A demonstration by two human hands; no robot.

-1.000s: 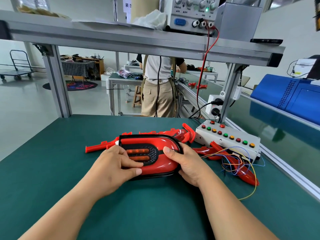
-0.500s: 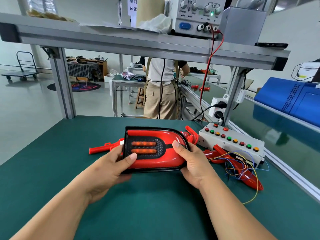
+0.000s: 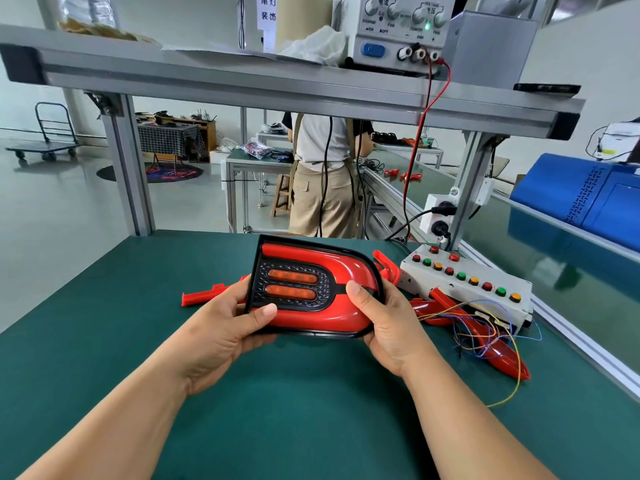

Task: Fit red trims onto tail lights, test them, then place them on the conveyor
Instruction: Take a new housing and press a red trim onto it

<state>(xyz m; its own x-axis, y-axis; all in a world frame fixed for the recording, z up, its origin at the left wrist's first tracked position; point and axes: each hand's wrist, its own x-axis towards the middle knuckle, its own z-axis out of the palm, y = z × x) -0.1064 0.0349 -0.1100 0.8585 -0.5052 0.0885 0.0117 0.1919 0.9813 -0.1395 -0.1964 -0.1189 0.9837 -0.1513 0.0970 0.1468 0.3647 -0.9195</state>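
A red tail light (image 3: pixel 311 289) with a black rim and two orange bars is lifted above the green table (image 3: pixel 104 306), its face tilted toward me. My left hand (image 3: pixel 221 327) grips its left end, thumb on the lower red edge. My right hand (image 3: pixel 388 320) grips its right end, thumb on the black band. Loose red trims (image 3: pixel 201 296) lie on the table behind the light, and another red trim (image 3: pixel 498 351) lies to the right among coloured wires. The green conveyor (image 3: pixel 554 271) runs along the right side.
A white test box (image 3: pixel 464 282) with red, green and yellow buttons sits right of the light. A power supply (image 3: pixel 398 29) stands on the overhead shelf, its red lead hanging down. A blue case (image 3: pixel 588 195) lies beyond the conveyor. A person stands at a far bench.
Both hands have lifted the tail light off the table and tipped its face up toward me. My left thumb slid from the grille to the lower edge.
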